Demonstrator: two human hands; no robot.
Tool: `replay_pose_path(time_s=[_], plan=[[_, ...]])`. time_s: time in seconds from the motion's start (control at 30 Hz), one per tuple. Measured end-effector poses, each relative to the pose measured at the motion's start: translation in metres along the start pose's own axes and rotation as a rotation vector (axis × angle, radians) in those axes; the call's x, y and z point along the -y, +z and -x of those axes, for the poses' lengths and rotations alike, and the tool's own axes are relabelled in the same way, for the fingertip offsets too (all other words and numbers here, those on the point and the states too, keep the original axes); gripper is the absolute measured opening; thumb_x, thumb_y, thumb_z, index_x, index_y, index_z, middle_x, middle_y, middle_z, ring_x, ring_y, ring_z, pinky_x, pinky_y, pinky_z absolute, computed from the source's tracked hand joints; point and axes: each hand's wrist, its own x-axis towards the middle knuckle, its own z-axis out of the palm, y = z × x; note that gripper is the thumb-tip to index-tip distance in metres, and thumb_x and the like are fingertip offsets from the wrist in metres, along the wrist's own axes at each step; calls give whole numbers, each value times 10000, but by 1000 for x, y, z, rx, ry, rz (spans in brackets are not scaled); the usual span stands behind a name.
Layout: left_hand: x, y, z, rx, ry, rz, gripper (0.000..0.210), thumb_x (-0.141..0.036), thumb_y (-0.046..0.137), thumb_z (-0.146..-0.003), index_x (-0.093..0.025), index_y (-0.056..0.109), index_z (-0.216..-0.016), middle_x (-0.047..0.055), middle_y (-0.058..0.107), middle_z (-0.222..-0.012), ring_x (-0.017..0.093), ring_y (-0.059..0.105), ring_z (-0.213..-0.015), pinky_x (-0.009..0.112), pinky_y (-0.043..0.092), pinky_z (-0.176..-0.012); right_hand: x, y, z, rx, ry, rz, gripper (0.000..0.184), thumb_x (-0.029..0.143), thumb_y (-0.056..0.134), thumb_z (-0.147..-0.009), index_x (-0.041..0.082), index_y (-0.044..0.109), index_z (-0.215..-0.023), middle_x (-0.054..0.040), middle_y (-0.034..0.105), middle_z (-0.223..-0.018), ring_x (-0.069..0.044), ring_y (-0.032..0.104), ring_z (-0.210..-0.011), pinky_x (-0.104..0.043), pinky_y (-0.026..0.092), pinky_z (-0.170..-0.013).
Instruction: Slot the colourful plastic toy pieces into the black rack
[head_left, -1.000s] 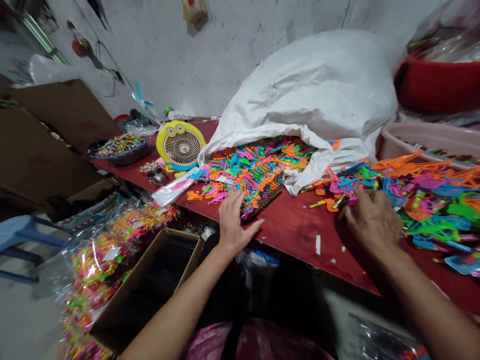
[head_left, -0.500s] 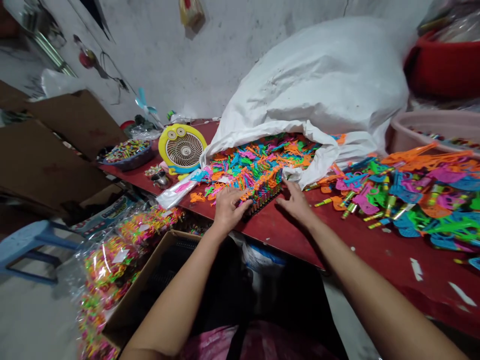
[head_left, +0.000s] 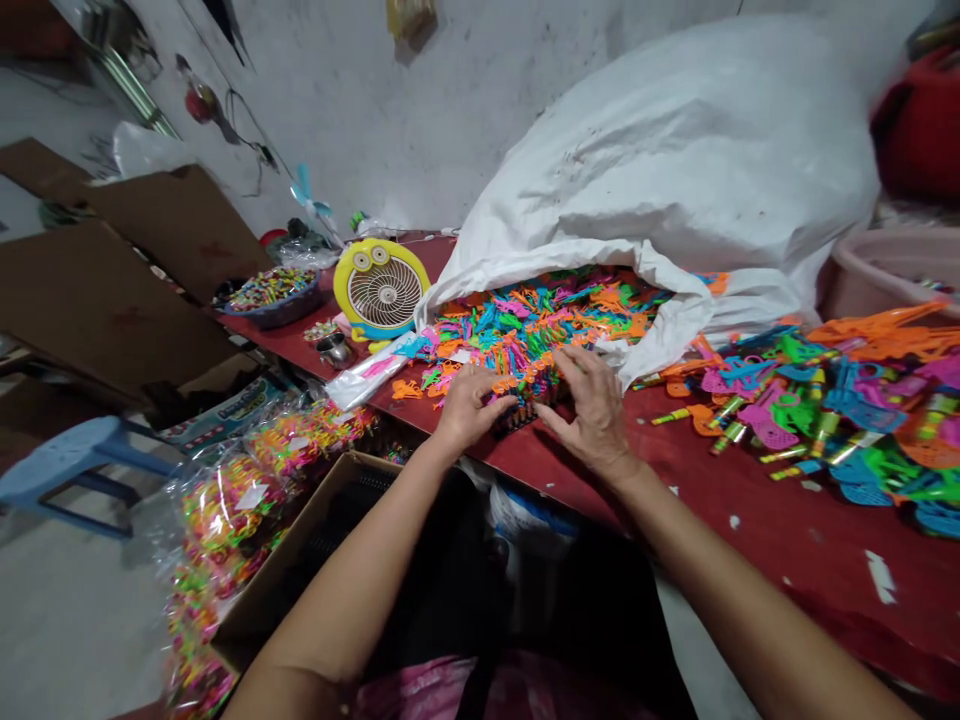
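Note:
A black rack (head_left: pixel 517 416) filled with rows of small colourful plastic pieces sits on the red table, near its front edge. My left hand (head_left: pixel 469 412) is closed on the rack's left end, thumb along the front and fingers behind. At the right end, my right hand (head_left: pixel 596 415) holds it with fingers over the top and thumb low in front. The palms hide both ends. Right behind the rack, a heap of orange, blue, green and pink plastic pieces (head_left: pixel 525 310) spills from the mouth of a big white sack (head_left: pixel 675 170).
To the right lies a pile of colourful plastic toys with shiny tubes (head_left: pixel 825 400). A yellow fan (head_left: pixel 382 290), a metal cup (head_left: pixel 334 350) and a basin (head_left: pixel 277 312) stand left. Below are an open carton (head_left: pixel 255 590), bagged pieces (head_left: pixel 225 510) and a blue stool (head_left: pixel 82 455).
My right hand has moved from beside the rack onto its right end, fingers now over the top. The left hand stays at the left end. The view has shifted slightly.

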Motion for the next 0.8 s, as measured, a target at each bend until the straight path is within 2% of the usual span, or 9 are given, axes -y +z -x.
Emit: replay_pose_path(time_s=[0.07, 0.13, 0.27, 0.37, 0.43, 0.53, 0.6, 0.7, 0.8], plan=[[2, 2, 0, -17, 11, 3, 290, -377, 707, -849, -223, 720, -1095, 70, 731, -1026, 228, 619, -988, 390, 467, -906, 5, -3, -14, 99, -134, 49, 647, 505, 545, -906, 258, 384, -1482, -104, 407, -1517, -296, 292, -1427, -471, 214, -1143], [2, 4, 1, -30, 28, 8, 329, -395, 682, -859, -213, 697, -1133, 86, 716, -1057, 239, 614, -1010, 404, 465, -920, 7, 1, -27, 163, -242, 65, 631, 550, 530, -910, 285, 414, -1470, -81, 450, -1499, -297, 294, -1428, -488, 169, -1149], [0, 7, 22, -175, 2, -48, 601, -436, 698, -822, -224, 527, -1358, 135, 539, -1389, 299, 476, -1293, 482, 347, -1098, 6, 19, -44, 173, -348, 55, 587, 590, 487, -925, 245, 512, -1399, -97, 614, -1298, -279, 463, -1279, -503, 144, -1135], [7, 21, 51, -333, -210, -16, 856, -448, 761, -766, -212, 343, -1475, 163, 419, -1485, 317, 381, -1384, 483, 304, -1142, 5, 27, -49, 188, -352, 69, 544, 615, 462, -927, 241, 600, -1299, -77, 664, -1121, -245, 550, -1102, -495, 148, -1126], [17, 33, 68, -288, -382, 26, 949, -441, 804, -712, -177, 313, -1479, 192, 436, -1456, 340, 413, -1354, 486, 346, -1107, 6, 27, -51, 206, -361, 79, 547, 640, 457, -918, 245, 627, -1256, -63, 667, -1043, -234, 558, -1038, -491, 150, -1119], [31, 46, 76, -66, -489, 11, 809, -424, 828, -677, -161, 472, -1355, 176, 548, -1338, 349, 483, -1269, 485, 365, -1071, 9, 27, -55, 227, -372, 126, 586, 685, 458, -893, 247, 639, -1237, -51, 655, -963, -232, 549, -974, -504, 142, -1108], [37, 47, 70, 8, -513, -16, 600, -399, 801, -713, -169, 573, -1217, 143, 608, -1244, 327, 513, -1215, 464, 372, -1051, 12, 30, -57, 223, -365, 154, 573, 687, 455, -894, 251, 659, -1205, -47, 648, -937, -230, 539, -952, -505, 144, -1098], [40, 42, 57, 25, -570, -1, 353, -311, 754, -754, -175, 633, -1057, 106, 646, -1135, 292, 536, -1148, 434, 387, -1020, 16, 37, -63, 207, -316, 150, 526, 660, 467, -904, 247, 695, -1135, -52, 650, -938, -231, 531, -962, -469, 193, -1066], [39, 38, 48, -40, -632, 177, 235, -182, 684, -765, -182, 660, -999, 77, 663, -1086, 259, 549, -1121, 401, 397, -1017, 17, 42, -73, 204, -251, 124, 495, 640, 481, -908, 243, 717, -1086, -64, 657, -953, -235, 528, -963, -415, 264, -987]])
